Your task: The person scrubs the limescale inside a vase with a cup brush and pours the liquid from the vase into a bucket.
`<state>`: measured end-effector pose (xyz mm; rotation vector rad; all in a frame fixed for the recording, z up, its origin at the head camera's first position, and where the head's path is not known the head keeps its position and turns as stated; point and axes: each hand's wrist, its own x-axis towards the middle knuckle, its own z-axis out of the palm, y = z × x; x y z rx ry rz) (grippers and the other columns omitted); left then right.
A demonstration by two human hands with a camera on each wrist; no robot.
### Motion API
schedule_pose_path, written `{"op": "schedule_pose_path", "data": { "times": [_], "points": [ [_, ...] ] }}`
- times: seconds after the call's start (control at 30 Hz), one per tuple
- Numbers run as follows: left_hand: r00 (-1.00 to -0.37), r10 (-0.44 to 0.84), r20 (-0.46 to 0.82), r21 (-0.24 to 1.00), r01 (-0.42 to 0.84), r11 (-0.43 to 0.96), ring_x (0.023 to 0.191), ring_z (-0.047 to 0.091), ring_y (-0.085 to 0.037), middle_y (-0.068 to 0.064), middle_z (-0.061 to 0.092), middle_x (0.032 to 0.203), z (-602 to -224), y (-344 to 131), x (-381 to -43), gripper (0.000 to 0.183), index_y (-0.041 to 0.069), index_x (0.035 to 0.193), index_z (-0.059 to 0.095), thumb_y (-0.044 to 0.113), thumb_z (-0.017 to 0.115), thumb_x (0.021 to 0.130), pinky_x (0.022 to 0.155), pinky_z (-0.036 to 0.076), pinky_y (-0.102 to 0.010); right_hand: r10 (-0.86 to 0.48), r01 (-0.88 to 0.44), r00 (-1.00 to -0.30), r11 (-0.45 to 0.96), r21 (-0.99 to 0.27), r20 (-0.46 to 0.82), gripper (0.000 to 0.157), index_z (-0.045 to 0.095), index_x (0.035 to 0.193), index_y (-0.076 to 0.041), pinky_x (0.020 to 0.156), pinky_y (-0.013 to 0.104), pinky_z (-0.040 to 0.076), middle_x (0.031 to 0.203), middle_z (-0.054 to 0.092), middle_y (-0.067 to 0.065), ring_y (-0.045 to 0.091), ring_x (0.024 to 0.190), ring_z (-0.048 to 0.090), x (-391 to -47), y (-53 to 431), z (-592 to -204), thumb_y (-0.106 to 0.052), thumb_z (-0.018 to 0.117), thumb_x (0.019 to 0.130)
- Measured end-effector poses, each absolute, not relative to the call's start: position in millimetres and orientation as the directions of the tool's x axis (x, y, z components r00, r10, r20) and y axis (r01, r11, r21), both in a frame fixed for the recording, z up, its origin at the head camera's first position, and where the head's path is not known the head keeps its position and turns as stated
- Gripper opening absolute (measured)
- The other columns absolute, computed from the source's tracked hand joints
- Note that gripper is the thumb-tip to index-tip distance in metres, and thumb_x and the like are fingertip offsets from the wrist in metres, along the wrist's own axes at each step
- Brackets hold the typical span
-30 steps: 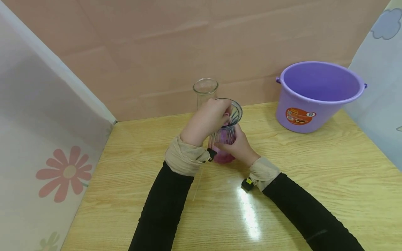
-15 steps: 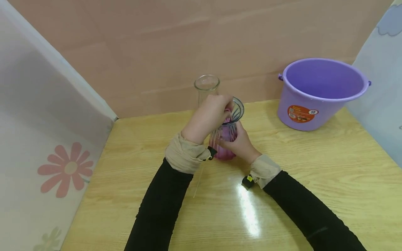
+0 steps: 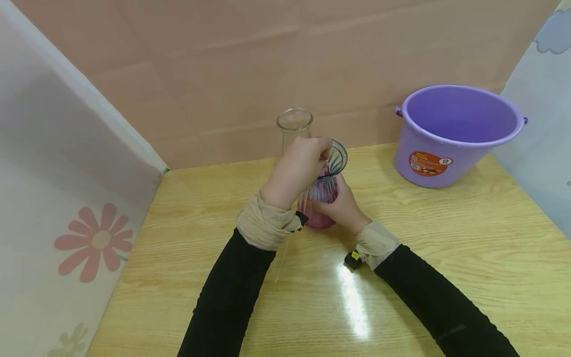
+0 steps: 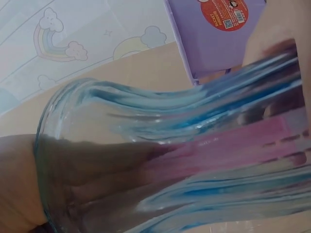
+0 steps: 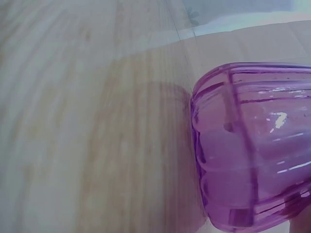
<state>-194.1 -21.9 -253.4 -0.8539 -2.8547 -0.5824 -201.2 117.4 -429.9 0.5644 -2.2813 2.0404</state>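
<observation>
A ribbed glass vase [image 3: 318,220], pink at its base and bluish at the rim, stands upright on the table. Its purple-pink base fills the right of the right wrist view. My right hand [image 3: 343,206] grips the vase's body from the right side. Into its mouth reaches my left hand [image 3: 298,163], with the fingers inside the neck. Through the glass, the left wrist view shows those fingers at the end of a long pink strip [image 4: 228,145], which they seem to pinch. What kind of thing the strip is cannot be told.
Behind the left hand stands a second vase [image 3: 294,121] of clear glass. A purple bucket [image 3: 428,144] with an orange label is at the back right of the wooden table [image 3: 200,228]. A beige cloth wall [image 3: 214,89] rises along the back edge.
The view has shifted slightly. My left hand stays in the vase's mouth with only a small movement, and less pink shows at its fingers. My right hand keeps its grip on the vase.
</observation>
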Motion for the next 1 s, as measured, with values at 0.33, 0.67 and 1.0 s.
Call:
{"op": "schedule_pose_path", "data": {
  "times": [0.33, 0.67, 1.0],
  "points": [
    [-0.828, 0.524, 0.200, 0.312, 0.561, 0.767, 0.082, 0.062, -0.016, -0.006, 0.069, 0.093, -256.8, -24.7, -194.4, 0.004, 0.004, 0.094, 0.064, 0.002, 0.064, 0.098, 0.073, 0.053, -0.029, -0.243, -0.256, -0.942, 0.070, -0.964, 0.232, 0.084, 0.030, 0.150, -0.004, 0.104, 0.048, 0.045, 0.137, 0.052, 0.022, 0.032, 0.120, 0.053, -198.6, 114.3, -431.6, -0.004, 0.077, 0.081],
    [-0.809, 0.555, 0.196, 0.325, 0.587, 0.741, 0.084, 0.061, -0.017, -0.007, 0.067, 0.092, -256.1, -26.4, -195.4, 0.007, 0.003, 0.097, 0.063, 0.009, 0.068, 0.098, 0.076, 0.052, -0.030, -0.258, -0.258, -0.938, 0.074, -0.963, 0.232, 0.082, 0.029, 0.151, -0.005, 0.104, 0.045, 0.046, 0.138, 0.052, 0.020, 0.031, 0.121, 0.054, -198.9, 115.6, -433.4, -0.006, 0.075, 0.083],
    [-0.809, 0.560, 0.177, 0.364, 0.583, 0.727, 0.084, 0.063, -0.017, -0.006, 0.070, 0.091, -256.3, -26.5, -198.7, 0.009, 0.004, 0.093, 0.066, 0.010, 0.073, 0.094, 0.076, 0.053, -0.030, -0.255, -0.270, -0.935, 0.064, -0.961, 0.246, 0.085, 0.030, 0.151, -0.009, 0.103, 0.050, 0.046, 0.138, 0.052, 0.018, 0.031, 0.121, 0.054, -201.1, 115.6, -434.1, -0.006, 0.078, 0.082]
  ]
}}
